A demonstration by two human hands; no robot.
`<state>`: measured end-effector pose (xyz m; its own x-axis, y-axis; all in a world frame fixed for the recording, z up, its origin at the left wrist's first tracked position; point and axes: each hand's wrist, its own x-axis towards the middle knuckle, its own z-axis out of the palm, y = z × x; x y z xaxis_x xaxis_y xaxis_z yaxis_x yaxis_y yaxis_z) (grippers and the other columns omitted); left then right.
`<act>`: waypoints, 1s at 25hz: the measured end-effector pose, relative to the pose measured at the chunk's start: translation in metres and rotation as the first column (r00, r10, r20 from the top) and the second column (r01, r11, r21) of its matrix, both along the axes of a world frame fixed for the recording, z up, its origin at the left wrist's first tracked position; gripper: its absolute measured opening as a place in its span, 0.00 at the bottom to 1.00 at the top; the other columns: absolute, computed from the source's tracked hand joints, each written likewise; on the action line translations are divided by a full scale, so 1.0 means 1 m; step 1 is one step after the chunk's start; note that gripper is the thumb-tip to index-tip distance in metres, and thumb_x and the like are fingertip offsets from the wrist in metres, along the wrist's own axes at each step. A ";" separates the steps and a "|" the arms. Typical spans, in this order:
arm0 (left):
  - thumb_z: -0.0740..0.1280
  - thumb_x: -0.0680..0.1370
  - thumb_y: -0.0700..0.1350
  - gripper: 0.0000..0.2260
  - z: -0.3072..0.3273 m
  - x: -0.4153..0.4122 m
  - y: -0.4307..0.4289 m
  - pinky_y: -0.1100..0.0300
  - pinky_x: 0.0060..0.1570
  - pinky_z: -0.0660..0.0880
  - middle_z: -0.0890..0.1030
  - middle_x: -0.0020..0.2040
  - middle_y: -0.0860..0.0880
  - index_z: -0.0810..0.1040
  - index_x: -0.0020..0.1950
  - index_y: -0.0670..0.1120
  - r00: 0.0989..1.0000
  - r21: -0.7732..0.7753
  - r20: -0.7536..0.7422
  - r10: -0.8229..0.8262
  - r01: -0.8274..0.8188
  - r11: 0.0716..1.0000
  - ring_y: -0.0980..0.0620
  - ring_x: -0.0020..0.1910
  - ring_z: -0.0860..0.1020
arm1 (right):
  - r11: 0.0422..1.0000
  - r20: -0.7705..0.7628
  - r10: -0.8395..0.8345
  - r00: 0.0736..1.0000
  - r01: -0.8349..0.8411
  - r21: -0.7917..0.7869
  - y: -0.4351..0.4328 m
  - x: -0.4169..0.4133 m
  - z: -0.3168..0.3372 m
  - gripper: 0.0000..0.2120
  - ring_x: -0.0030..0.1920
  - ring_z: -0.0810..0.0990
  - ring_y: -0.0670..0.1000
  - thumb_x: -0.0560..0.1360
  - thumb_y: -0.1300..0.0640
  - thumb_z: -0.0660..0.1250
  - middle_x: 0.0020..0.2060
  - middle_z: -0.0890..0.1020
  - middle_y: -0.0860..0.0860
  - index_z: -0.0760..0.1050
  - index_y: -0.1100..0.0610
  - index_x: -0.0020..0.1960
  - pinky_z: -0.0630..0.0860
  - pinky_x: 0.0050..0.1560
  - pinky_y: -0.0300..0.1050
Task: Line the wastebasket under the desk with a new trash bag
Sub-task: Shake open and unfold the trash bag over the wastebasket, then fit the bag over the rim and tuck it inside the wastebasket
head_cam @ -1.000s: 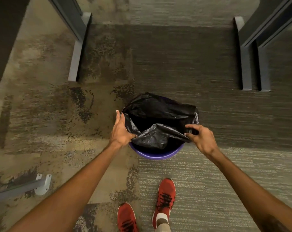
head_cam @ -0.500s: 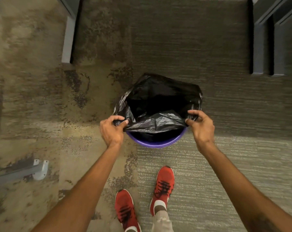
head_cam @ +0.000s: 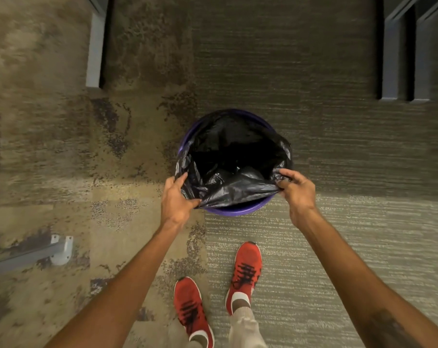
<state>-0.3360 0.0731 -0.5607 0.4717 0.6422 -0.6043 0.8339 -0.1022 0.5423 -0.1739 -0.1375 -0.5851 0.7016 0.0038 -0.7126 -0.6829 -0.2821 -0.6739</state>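
A round purple wastebasket (head_cam: 234, 211) stands on the carpet in front of my feet. A black trash bag (head_cam: 240, 156) sits inside it, its mouth open and dark within. The bag's far edge has dropped inside the far rim, where purple shows. My left hand (head_cam: 175, 200) pinches the bag's near-left edge at the rim. My right hand (head_cam: 297, 190) grips the near-right edge. Between them the near edge of the bag is stretched taut above the basket's near rim.
Grey desk legs stand at the upper left (head_cam: 95, 46) and upper right (head_cam: 403, 59). Another metal leg with a white foot (head_cam: 59, 249) lies at the left. My red shoes (head_cam: 245, 272) are just behind the basket on patterned carpet.
The camera has tilted further down and the basket sits higher in view. The bag's far edge slipped inside the far rim. Both hands pulled the near edge tight toward me.
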 end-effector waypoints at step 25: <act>0.61 0.79 0.26 0.22 -0.029 -0.034 -0.024 0.51 0.63 0.78 0.77 0.67 0.50 0.83 0.56 0.52 0.477 -0.425 -0.079 0.876 -0.811 0.403 0.49 0.54 0.85 | 0.905 -0.481 -0.355 0.802 0.424 0.040 -0.028 -0.031 -0.019 0.12 0.55 0.84 0.60 0.80 0.59 0.68 0.57 0.83 0.62 0.76 0.62 0.62 0.84 0.42 0.50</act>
<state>-0.3697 0.0492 -0.5899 -0.0899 0.5108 -0.8550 0.2957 0.8335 0.4668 -0.2048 -0.1656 -0.6044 0.2644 -0.0776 -0.9613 -0.9508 0.1456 -0.2733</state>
